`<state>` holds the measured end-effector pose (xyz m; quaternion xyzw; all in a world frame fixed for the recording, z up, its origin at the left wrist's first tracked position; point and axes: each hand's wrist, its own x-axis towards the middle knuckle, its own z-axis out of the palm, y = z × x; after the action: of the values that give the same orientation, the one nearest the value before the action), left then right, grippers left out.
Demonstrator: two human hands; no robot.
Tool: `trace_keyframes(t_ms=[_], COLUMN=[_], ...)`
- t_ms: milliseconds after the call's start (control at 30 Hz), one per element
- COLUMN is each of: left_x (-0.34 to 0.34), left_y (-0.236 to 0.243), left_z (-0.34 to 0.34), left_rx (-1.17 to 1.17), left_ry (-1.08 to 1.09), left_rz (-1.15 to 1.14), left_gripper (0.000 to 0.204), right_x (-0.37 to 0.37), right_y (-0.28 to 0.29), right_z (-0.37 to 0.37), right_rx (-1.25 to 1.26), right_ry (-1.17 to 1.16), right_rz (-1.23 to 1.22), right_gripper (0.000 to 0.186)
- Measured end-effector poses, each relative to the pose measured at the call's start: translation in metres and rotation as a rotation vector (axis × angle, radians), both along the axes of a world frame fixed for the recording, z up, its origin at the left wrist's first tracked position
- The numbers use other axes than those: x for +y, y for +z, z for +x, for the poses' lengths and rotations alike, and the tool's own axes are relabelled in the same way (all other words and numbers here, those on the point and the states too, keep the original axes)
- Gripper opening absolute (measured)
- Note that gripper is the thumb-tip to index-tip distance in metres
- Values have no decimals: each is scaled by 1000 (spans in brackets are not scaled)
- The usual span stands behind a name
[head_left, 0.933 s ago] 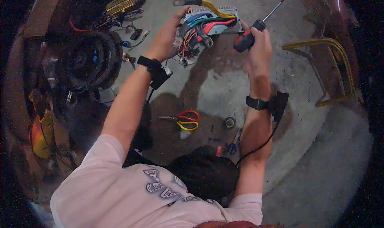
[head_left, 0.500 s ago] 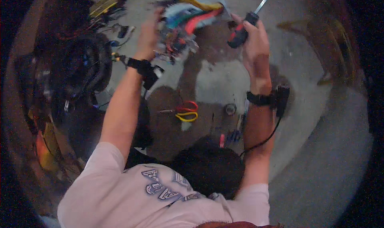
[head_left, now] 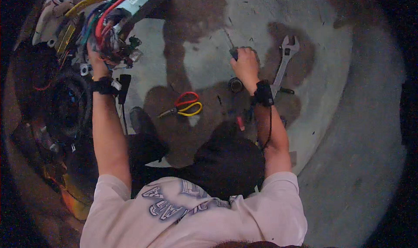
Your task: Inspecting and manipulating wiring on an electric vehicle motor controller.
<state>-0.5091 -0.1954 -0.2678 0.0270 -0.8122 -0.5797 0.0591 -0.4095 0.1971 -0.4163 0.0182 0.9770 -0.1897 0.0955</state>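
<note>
My left hand (head_left: 98,62) is closed on a bundle of coloured wires (head_left: 101,27), red, yellow, green and blue, attached to a dark unit with a pale label (head_left: 133,2). The wires hide most of its fingers. My right hand (head_left: 246,68) grips a dark-handled screwdriver (head_left: 230,40), its shaft pointing up and left, low over the floor. Beside that wrist lie an adjustable wrench (head_left: 286,58) and a small dark round thing (head_left: 235,85). Scissors (head_left: 186,105) with one red and one yellow handle lie between my arms.
A black ring-shaped thing (head_left: 65,104) and loose cables crowd the left side. Near my knees lies a small pinkish-red piece (head_left: 241,123). A patterned light-coloured item (head_left: 54,8) sits at the far left. An orange and yellow thing (head_left: 75,200) is at the lower left.
The wire bundle and unit have moved left with my left hand. My right hand has come lower and leftward with the screwdriver, and the wrench has come into view.
</note>
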Motion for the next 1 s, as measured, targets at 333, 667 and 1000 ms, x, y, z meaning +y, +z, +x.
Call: trace_keyframes(t_ms=[333, 667, 1000], left_x=[-13, -7, 16], left_y=[5, 5, 4], left_z=[7, 3, 9], left_rx=[12, 16, 18], left_ry=[41, 51, 12], left_rz=[-2, 8, 38], left_gripper=[52, 48, 45], right_x=[12, 73, 120], right_y=[-3, -5, -35], right_z=[-4, -52, -42], right_rx=[51, 207, 370], right_ry=[-3, -275, -109], right_rz=[-62, -61, 94], right_gripper=[26, 24, 20])
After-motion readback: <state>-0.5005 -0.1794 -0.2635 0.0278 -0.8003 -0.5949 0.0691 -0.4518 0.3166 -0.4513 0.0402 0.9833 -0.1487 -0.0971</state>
